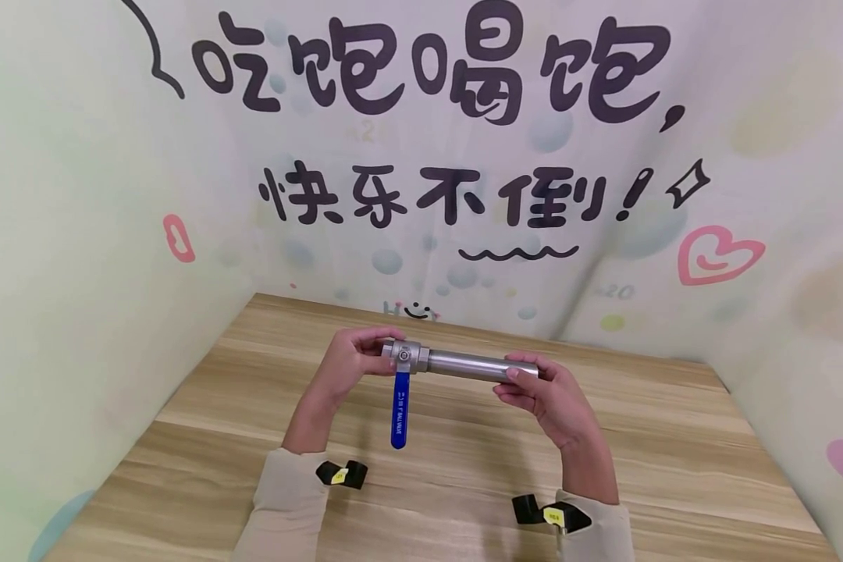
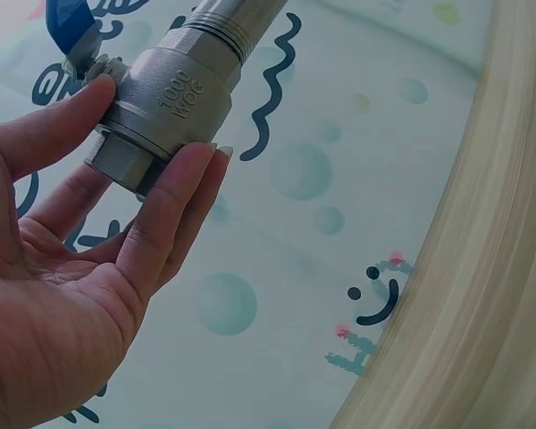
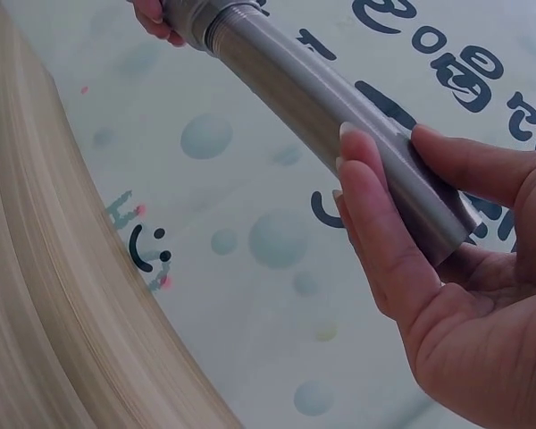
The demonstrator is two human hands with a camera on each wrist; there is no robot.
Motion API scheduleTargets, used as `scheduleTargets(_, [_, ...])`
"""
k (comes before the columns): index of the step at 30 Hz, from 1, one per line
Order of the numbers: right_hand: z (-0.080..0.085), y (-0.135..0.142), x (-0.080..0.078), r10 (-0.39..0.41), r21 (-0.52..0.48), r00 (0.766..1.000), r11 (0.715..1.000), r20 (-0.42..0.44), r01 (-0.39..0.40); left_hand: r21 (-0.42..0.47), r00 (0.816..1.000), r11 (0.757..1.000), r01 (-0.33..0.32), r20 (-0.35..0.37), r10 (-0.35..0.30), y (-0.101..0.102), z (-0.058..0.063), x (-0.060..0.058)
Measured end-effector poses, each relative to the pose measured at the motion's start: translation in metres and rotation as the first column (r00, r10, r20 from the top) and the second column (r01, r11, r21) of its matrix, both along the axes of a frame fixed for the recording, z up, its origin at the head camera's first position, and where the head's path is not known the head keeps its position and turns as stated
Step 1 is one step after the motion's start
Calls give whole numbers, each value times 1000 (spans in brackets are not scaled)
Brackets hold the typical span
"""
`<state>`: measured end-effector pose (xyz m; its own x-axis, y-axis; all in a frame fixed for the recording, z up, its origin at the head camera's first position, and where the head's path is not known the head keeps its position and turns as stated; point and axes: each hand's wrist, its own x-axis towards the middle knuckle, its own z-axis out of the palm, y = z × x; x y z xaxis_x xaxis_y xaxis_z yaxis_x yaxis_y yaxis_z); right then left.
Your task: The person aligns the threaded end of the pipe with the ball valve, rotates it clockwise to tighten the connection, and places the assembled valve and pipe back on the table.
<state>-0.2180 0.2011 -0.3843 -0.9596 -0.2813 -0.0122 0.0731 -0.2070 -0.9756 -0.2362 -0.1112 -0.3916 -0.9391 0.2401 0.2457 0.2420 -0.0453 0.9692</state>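
A steel ball valve [image 1: 407, 356] with a blue lever handle [image 1: 400, 414] is joined to a plain metal pipe [image 1: 467, 365]. My left hand [image 1: 347, 361] pinches the valve body between thumb and fingers at its hexagonal end. In the left wrist view the valve body [image 2: 174, 94] bears raised lettering, "1000 WOG". My right hand [image 1: 551, 394] grips the pipe near its free end, thumb on one side and fingers on the other. Threads show where the pipe [image 3: 313, 98] meets the valve. Both pieces are held above the table, with the lever pointing toward me.
Below the hands lies a wood-grain table [image 1: 435, 484]. A pale printed backdrop [image 1: 457, 289] with dark lettering rises behind it and at both sides. Black straps with yellow labels [image 1: 339, 476] are on both sleeves.
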Motion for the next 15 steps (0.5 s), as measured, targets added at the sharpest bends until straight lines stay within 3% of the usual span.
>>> scheduleTargets(9, [-2, 0, 0, 9, -22, 1000, 1000, 28, -9, 9, 1000, 1000, -16, 16, 16, -1, -1, 2])
scheduleTargets(15, [-2, 1, -1, 37, -40, 999, 999, -2, -37, -5, 1000, 1000, -26, 5, 26, -1, -1, 2])
